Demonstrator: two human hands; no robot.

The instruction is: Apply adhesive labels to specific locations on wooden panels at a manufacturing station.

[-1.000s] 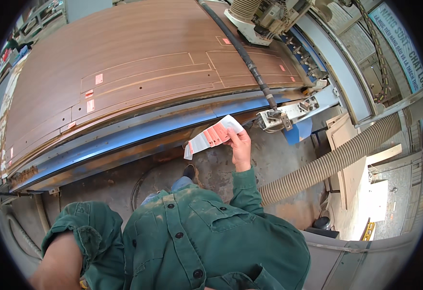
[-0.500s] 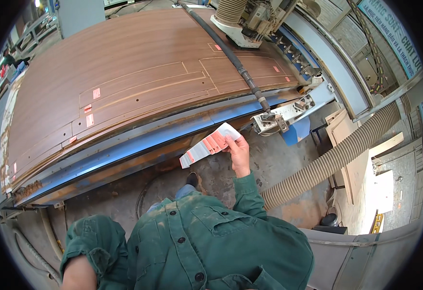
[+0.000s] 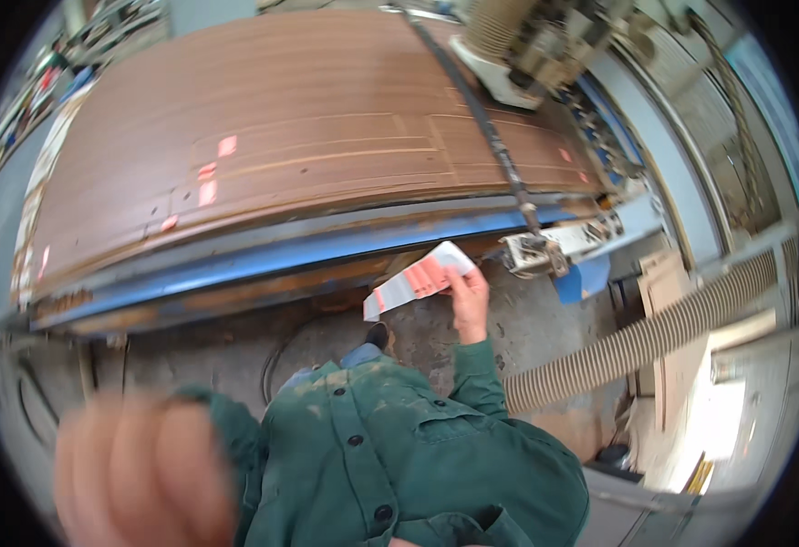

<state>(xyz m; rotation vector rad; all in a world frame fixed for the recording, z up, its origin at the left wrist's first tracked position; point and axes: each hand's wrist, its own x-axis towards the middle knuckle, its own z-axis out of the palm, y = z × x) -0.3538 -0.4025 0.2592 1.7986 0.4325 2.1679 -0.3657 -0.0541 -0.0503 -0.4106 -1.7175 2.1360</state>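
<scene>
My right hand (image 3: pixel 471 296) pinches one end of a strip of labels (image 3: pixel 425 279), white backing with several orange-red stickers. The strip slants down to the left, above the floor and in front of the machine bed. My left hand (image 3: pixel 140 469) is raised close at the lower left, smeared by motion; its fingers look bent, but whether they hold anything cannot be made out. Beyond the strip lies a large brown wood-grain panel (image 3: pixel 326 73), cut with rectangular outlines. Orange-red stickers (image 3: pixel 207 192) are on its left part, and others on its right.
A blue rail (image 3: pixel 326 251) runs along the bed's front edge. A dark rod (image 3: pixel 486 123) crosses the panel to a white bracket (image 3: pixel 545 251), beside the machine head (image 3: pixel 518 59). A ribbed hose (image 3: pixel 637 346) crosses at right, near leaning boards (image 3: pixel 669 283).
My left hand has come up into view at the lower left. The view has shifted, so panel and machine sit further right. My right hand still holds the label strip.
</scene>
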